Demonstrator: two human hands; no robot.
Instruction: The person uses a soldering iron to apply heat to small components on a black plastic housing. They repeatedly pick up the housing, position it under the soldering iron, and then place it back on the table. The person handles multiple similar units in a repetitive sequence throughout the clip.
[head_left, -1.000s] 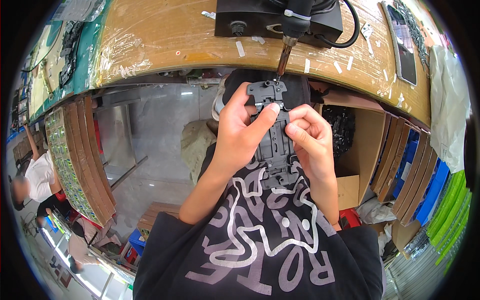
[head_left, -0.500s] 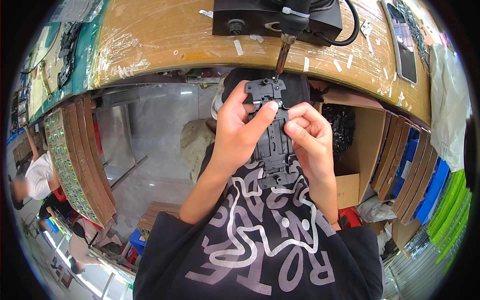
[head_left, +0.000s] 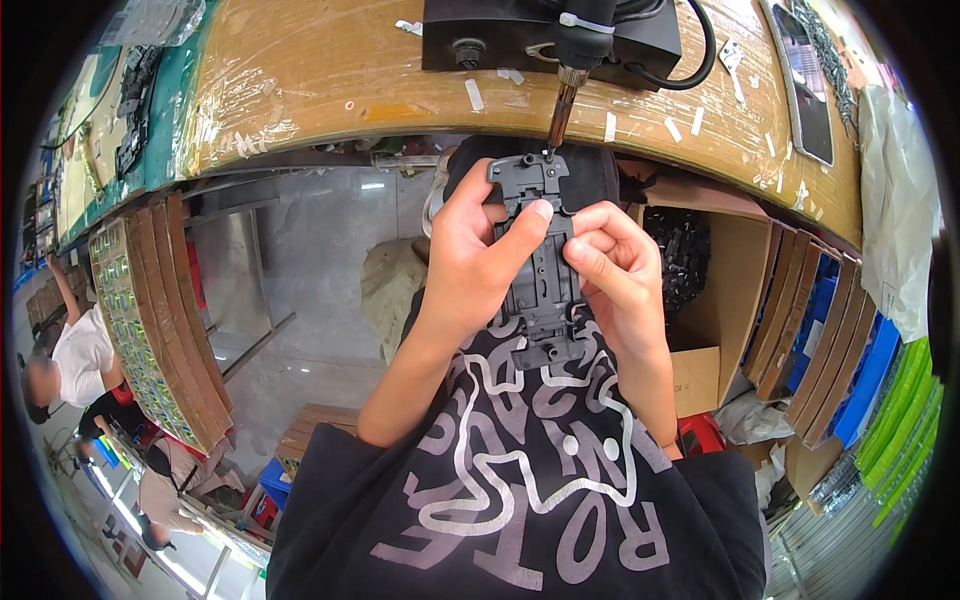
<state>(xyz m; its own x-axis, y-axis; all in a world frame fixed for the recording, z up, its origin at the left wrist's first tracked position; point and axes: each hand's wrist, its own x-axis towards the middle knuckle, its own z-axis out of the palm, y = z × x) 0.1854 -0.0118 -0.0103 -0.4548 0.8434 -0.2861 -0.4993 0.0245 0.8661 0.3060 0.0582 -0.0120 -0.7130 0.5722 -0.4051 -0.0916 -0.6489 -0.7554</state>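
A long black plastic chassis (head_left: pixel 541 285) with screw posts and slots is held out in front of my chest. My left hand (head_left: pixel 478 250) grips its upper left part, the thumb pressed across the top face. From the other side my right hand (head_left: pixel 622 262) pinches the right edge between curled fingers and thumb. A small silver pin or screw end shows near the left thumb. Above the chassis hangs a powered screwdriver (head_left: pixel 562 110), tip down, its bit at the upper right screw post; whether it touches cannot be made out.
A black box (head_left: pixel 480 35) with cables stands on the film-covered workbench (head_left: pixel 330 75). A phone (head_left: pixel 806 95) lies at the right. Below are a cardboard box of black parts (head_left: pixel 683 250), stacked cardboard trays (head_left: pixel 165 300) on the left and green trays (head_left: pixel 900 420). Other people sit far left.
The chassis and both hands have shifted very slightly left and up. The hold of each hand on the chassis is the same.
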